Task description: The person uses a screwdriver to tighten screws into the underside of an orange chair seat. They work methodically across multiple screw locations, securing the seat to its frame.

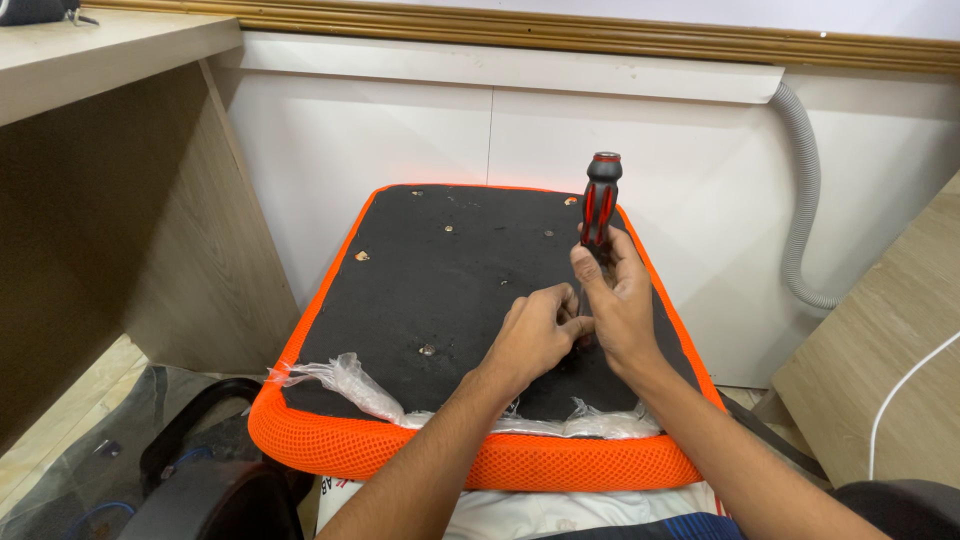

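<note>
Head view, one frame. An upturned chair seat [440, 290] fills the centre of the frame, its black fabric underside facing up and edged in orange mesh padding. Several small metal fastening points dot the black surface, toward its upper edge and one at lower centre. Crumpled clear plastic wrap [350, 385] lies along the seat's lower edge.

The right hand [615, 300], right of centre, is closed around the lower part of a screwdriver [600, 205]. The tool stands close to upright, its black-and-red handle rising above the fist toward the upper middle of the frame. The shaft and tip are hidden behind the hands, so contact with the seat cannot be confirmed.

The left hand [535, 335] sits just left of the right, touching it, fingers curled down at the point where the shaft would meet the seat. Whether it pinches anything cannot be told.

A wooden desk [110, 200] occupies the upper left. A white panelled wall runs across the top, with a grey corrugated hose [805, 200] hanging at the right. A black chair part [200, 470] under clear plastic lies at the lower left.
</note>
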